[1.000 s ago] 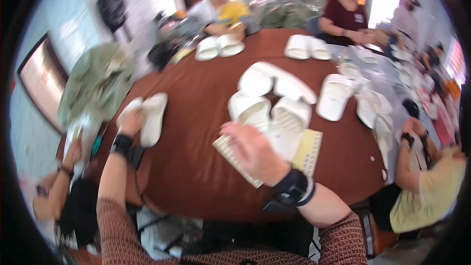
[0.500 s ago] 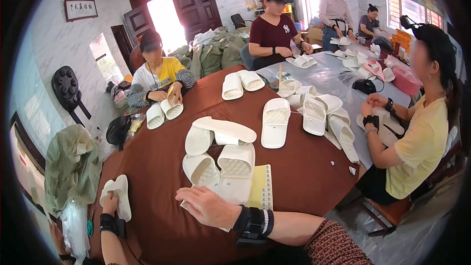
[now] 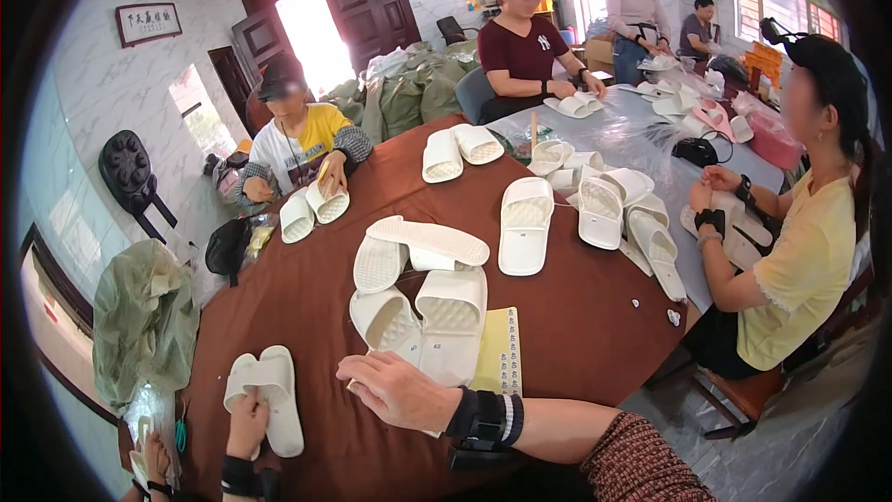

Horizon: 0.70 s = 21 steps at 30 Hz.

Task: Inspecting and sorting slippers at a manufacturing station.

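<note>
At the lower left my left hand is closed on a pair of white slippers, its fingers at the straps. My right hand lies palm down over the near side of the table, fingers curled together. A small pale bit shows at its fingertips, too small to make out. Just beyond it stand two white slippers side by side, with small dark marks on their footbeds. A yellow sheet of stickers lies partly under them and my right wrist. Behind these, another white slipper rests on its side across a further one.
More slippers stand across the brown cloth, with a pile to the right. Co-workers sit around the table. Another person's hand with a slipper is at the left edge. A green sack stands at the left.
My left hand has brought the slippers rightward and nearer over the cloth. My right hand has hardly moved. At the left edge another person's hand with a slipper shows more fully.
</note>
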{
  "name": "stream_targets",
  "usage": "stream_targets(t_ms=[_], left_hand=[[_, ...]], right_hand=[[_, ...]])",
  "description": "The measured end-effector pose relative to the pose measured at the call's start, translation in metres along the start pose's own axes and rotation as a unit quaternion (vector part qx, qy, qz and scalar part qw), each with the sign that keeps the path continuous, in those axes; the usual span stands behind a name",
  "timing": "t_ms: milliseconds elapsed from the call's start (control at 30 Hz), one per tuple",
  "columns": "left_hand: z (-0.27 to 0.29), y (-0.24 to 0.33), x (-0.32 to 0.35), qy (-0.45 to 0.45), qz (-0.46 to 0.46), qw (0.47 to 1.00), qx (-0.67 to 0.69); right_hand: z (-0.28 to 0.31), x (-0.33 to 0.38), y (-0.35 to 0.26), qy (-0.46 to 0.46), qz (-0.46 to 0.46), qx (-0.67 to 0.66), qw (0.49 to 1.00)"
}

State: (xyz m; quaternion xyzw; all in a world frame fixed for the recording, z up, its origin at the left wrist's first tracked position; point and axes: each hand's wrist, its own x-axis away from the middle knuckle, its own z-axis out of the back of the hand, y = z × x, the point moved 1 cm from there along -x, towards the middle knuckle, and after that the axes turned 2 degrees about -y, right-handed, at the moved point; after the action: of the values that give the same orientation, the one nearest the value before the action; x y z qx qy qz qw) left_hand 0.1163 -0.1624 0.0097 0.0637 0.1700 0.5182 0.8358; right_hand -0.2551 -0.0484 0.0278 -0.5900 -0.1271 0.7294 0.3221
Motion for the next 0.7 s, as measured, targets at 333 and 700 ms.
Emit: stream_targets(t_ms=[333, 700], left_hand=[[-0.007, 0.126, 0.066, -0.047, -0.014, 0.999, -0.014], [-0.011, 0.186, 0.108, -0.001, -0.022, 0.996, 0.090]], right_hand=[[-0.001, 0.000, -0.001, -0.024, -0.019, 0.006, 1.000], [0.006, -0.003, 0.002, -0.052, -0.057, 0.002, 0.997]])
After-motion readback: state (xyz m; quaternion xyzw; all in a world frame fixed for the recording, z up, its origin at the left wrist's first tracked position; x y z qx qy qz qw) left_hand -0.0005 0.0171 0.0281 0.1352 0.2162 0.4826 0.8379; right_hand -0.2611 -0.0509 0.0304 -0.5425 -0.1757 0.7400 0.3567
